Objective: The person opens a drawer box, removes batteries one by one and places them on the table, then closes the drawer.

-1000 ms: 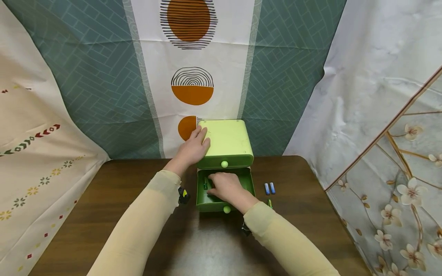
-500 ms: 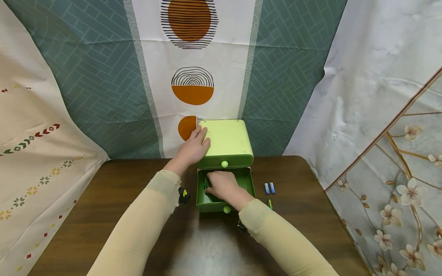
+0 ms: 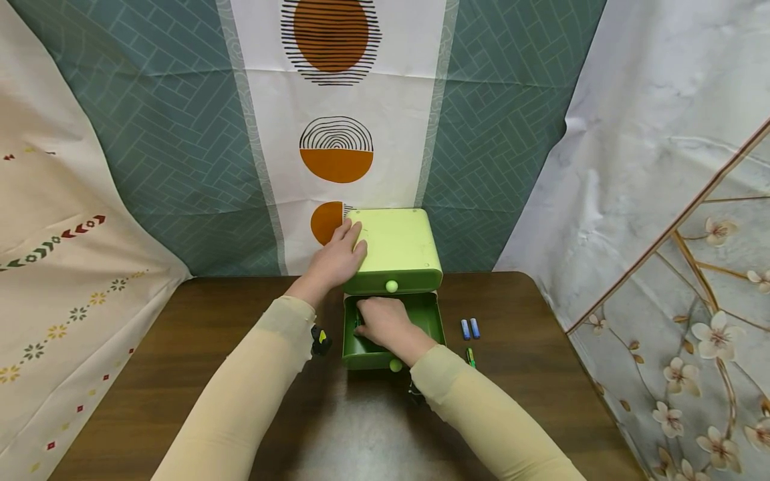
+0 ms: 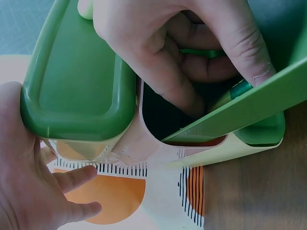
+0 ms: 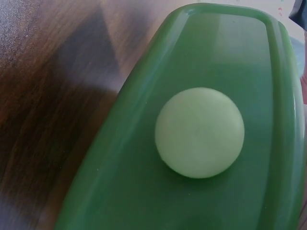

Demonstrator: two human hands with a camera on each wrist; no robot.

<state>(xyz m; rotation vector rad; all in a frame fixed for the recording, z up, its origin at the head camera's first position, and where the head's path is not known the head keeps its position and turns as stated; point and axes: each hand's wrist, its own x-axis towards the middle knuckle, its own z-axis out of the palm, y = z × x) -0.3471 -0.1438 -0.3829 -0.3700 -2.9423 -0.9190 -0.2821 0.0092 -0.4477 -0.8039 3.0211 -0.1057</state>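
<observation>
- Left hand (image 3: 337,260): fingers spread and nearly straight, palm side against the left edge of the pale-green drawer box (image 3: 400,240), fingertips on its top; rests on it, no grip.
- Right hand (image 3: 388,321): down inside the lower drawer (image 3: 367,361), fingers curled, thumb and index at a green-gold battery (image 4: 241,89); can't tell if it's pinched.
- That battery: in the drawer, along its left wall, partly hidden by the hand.
- Lower drawer pulled out, knob (image 3: 396,365) on its front; upper drawer (image 3: 373,284) pushed in.
- Dark wood table (image 3: 511,387), right of the drawer: two blue batteries (image 3: 465,329) side by side, one green battery (image 3: 470,357) nearer the person.
</observation>
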